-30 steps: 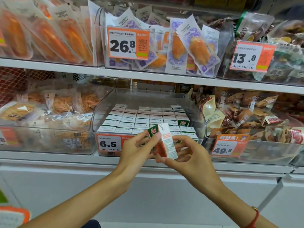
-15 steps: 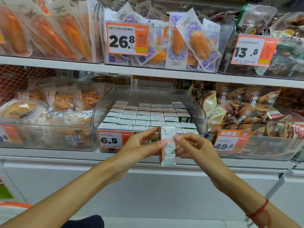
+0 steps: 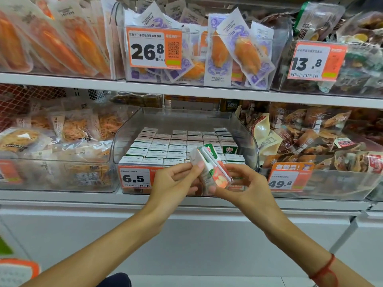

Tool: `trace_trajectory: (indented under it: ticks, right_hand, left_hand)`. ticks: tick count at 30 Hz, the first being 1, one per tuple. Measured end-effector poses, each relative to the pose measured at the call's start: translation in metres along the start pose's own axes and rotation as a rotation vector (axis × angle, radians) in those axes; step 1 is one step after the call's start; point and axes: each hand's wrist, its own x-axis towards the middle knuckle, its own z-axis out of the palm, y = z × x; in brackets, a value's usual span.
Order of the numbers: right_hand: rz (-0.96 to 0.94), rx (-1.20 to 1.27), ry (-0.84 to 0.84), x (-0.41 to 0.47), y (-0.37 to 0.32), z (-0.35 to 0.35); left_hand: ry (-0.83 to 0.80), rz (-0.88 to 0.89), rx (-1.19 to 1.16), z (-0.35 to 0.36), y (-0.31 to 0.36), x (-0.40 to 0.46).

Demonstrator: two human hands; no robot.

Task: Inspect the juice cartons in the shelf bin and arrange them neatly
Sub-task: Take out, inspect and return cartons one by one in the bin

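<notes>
Held carton (image 3: 211, 168): small paperboard box, glossy print, wrapped straw on its face; tilted, in front of the bin's front wall, above the shelf edge.
Hands: left hand (image 3: 174, 183) pinches its upper corner, right hand (image 3: 244, 187) pinches its lower end.
Risk, slip: slick faces and fingertip holds could let it drop to the floor.
Risk, straw: rubbing may peel it off.
Cartons in bin (image 3: 165, 148): flat white tops in tight rows; forcing one in could skew them.
Bin (image 3: 248, 146): clear, rigid plastic, rounded corners.
</notes>
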Motion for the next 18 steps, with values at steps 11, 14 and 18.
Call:
trace_trajectory:
  ticks: [11,14,18]
  right_hand:
    - [0.046,0.156,-0.204,0.004,0.004,-0.015]
    - [0.041,0.159,-0.281,0.005,0.007,-0.017]
    - [-0.089,0.113,-0.299,0.005,0.006,-0.019]
  left_hand:
    - [-0.154,-0.006,0.116,-0.008,0.009,-0.002]
    - [-0.24,0.026,0.127,-0.01,0.01,-0.003]
    - [-0.281,0.178,0.2,-0.013,0.01,-0.001]
